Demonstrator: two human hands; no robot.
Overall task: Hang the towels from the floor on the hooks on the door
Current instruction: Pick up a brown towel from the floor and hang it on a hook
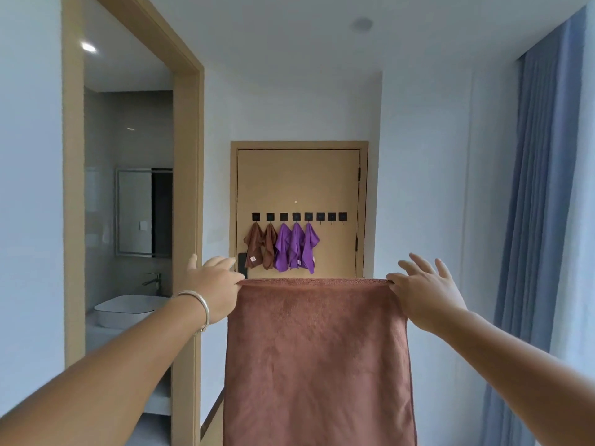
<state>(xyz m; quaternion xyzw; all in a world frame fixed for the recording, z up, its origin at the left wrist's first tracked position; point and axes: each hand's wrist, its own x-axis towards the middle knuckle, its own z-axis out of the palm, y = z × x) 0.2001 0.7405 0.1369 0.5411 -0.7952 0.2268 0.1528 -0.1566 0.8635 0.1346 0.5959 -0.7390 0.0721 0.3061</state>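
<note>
1. My left hand (212,286) pinches the upper left corner of the brown towel (317,358); the other fingers are loosely spread and hold nothing else.
2. The brown towel hangs between my two hands, top edge stretched level from left to right, long axis vertical, lower end out of view below.
3. The door (297,181) stands straight ahead, well beyond the towel. Its row of hooks (299,216) runs left to right, parallel to the towel's top edge.
4. The five hooks from the left carry two hung brown cloths (260,246) and three purple cloths (296,247). The three free hooks (331,216) lie at the right end of the row.
5. My right hand (421,284) pinches the upper right corner; the remaining fingers are fanned out straight.
6. Judgement: the free hooks lie above and ahead of the towel, nearer my right hand, so the right corner is better placed to reach them.
</note>
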